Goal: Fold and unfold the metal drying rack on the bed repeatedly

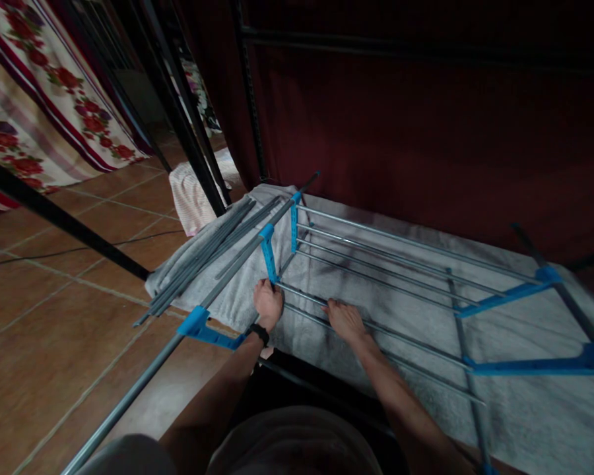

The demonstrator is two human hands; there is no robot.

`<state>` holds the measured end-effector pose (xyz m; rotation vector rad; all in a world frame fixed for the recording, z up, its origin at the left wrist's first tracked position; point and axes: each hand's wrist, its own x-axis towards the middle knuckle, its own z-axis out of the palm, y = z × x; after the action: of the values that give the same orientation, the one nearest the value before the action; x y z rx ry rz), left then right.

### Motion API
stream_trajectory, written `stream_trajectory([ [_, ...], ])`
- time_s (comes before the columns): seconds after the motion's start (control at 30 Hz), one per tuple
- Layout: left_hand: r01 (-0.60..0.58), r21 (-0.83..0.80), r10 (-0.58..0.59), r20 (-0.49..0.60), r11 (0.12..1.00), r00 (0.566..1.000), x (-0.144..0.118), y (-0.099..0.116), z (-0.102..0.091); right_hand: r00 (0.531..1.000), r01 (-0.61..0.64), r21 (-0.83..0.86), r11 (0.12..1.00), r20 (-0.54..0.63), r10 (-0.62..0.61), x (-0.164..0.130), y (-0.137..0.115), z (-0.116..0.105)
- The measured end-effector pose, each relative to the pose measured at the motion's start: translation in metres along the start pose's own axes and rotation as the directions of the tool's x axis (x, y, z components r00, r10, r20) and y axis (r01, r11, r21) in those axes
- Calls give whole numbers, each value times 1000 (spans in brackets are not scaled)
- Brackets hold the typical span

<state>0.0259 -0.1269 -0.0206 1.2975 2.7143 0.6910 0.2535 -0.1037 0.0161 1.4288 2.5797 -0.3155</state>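
Observation:
A partly assembled rack of grey metal tubes with blue plastic brackets lies across a grey towel-like cloth. My left hand, with a black band on its wrist, is closed at the lower end of a blue bracket, where a crosswise tube meets it. My right hand has its fingers curled round that metal tube, a little to the right. Another blue bracket sits on the long side pole, left of my left hand. The fingertips of both hands are partly hidden.
Several loose grey tubes lie on the cloth at the left. Blue brackets join the rack's right end. Black metal frame posts stand at the left, and a dark red curtain hangs behind. Brown floor tiles show at left.

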Motion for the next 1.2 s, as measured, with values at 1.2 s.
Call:
stream_trajectory([
  [1.2, -43, 9, 43, -11, 999, 999, 11, -7, 4, 982, -106, 102, 989, -144, 120, -34, 29, 8],
])
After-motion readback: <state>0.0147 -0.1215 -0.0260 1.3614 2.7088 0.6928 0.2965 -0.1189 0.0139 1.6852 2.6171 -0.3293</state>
